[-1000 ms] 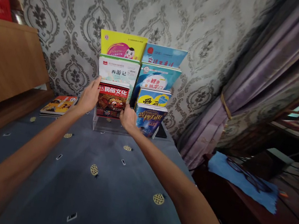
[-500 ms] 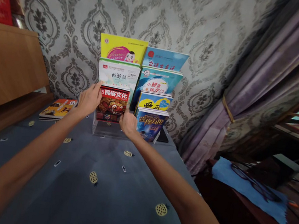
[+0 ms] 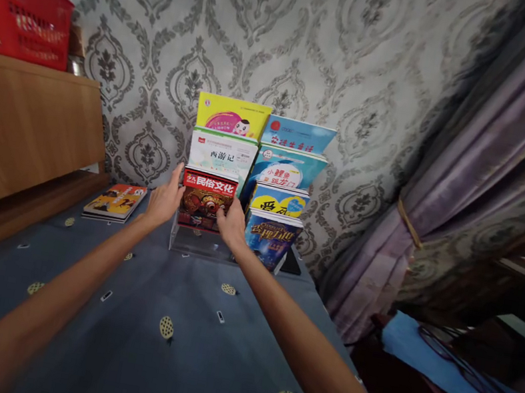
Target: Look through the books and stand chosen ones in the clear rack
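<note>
A red-topped book point(image 3: 205, 205) with an ornate dark cover stands upright in the left column of a clear display stand point(image 3: 193, 244). My left hand point(image 3: 165, 200) grips its left edge. On the right edge, my right hand point(image 3: 233, 225) holds it with the thumb over the front cover; its other fingers are hidden behind. Behind this book rise a white book point(image 3: 221, 155) and a yellow book point(image 3: 233, 115). The right column holds a dark blue book point(image 3: 269, 238), a yellow-and-blue book point(image 3: 278, 201), a teal book point(image 3: 290, 167) and a light blue book point(image 3: 298, 134).
A small stack of orange-covered books point(image 3: 115, 201) lies left on the blue patterned tablecloth point(image 3: 181, 372). Farther left is a wooden cabinet point(image 3: 26, 121) with a red basket point(image 3: 23, 12) on top. A purple curtain point(image 3: 408, 202) hangs right, beside glasses on a blue cloth point(image 3: 459, 377).
The view has shifted, so the stand appears lower and farther right. Both hands stay at the sides of the red-topped book, the right thumb now farther over its cover.
</note>
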The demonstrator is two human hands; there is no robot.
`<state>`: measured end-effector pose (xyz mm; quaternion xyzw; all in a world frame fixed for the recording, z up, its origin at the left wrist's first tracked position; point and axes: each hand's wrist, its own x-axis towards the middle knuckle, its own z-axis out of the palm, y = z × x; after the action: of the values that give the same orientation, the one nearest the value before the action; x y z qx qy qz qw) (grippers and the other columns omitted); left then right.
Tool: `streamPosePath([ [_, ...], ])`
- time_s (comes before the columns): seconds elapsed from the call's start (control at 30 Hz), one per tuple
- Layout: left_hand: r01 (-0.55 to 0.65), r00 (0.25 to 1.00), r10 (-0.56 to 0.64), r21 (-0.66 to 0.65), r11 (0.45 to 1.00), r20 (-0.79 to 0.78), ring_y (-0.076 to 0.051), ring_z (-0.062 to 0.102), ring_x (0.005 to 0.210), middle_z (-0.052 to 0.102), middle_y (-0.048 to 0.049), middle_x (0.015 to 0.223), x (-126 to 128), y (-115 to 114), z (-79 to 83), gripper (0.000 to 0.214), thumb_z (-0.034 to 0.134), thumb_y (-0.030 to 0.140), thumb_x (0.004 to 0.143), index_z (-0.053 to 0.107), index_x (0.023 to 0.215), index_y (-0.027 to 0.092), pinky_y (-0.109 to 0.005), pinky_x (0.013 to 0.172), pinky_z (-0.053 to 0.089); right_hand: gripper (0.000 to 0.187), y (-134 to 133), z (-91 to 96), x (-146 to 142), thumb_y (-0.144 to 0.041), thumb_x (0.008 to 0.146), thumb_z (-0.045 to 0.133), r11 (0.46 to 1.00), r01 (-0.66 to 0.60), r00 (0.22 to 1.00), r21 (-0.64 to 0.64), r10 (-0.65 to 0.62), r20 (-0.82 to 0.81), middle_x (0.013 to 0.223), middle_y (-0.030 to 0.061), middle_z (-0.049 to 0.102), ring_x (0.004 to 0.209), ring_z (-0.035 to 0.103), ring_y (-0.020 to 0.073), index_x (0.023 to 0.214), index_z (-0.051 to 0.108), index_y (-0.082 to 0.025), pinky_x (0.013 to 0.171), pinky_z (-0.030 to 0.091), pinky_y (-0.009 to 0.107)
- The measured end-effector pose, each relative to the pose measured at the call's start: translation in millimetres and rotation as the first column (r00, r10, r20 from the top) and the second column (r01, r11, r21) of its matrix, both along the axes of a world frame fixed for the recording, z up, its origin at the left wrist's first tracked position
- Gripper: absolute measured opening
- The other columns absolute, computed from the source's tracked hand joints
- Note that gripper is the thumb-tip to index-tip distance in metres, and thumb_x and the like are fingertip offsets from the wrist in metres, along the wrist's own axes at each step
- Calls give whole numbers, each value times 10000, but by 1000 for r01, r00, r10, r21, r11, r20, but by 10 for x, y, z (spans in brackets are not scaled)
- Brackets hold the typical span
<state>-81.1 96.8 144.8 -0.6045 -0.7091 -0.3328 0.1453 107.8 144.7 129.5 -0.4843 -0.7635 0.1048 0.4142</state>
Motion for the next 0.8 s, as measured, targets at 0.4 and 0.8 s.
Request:
streamPosePath([
  [0.4,161,987,-163,117,980,11,-286,628,1144,598,-162,1355,-116,101,-79,603,433,197,955,256,1530,164,-414,964,496,482,259,-179,-61,-143,809,482,992,-24,992,128,39,-122,1208,166,619,1137,574,289,1290,500,-104,1010,463,424],
  [0.8,119,988,-118,3,993,-100,-260,697,948,709,-118,1133,-75,-28,116,677,458,180,945,170,1556,229,-391,870,525,565,94,-163,-8,-126,810,467,992,-41,989,116,57,-135,1293,197,581,1220,540,292,1371,438,-72,1061,437,453],
])
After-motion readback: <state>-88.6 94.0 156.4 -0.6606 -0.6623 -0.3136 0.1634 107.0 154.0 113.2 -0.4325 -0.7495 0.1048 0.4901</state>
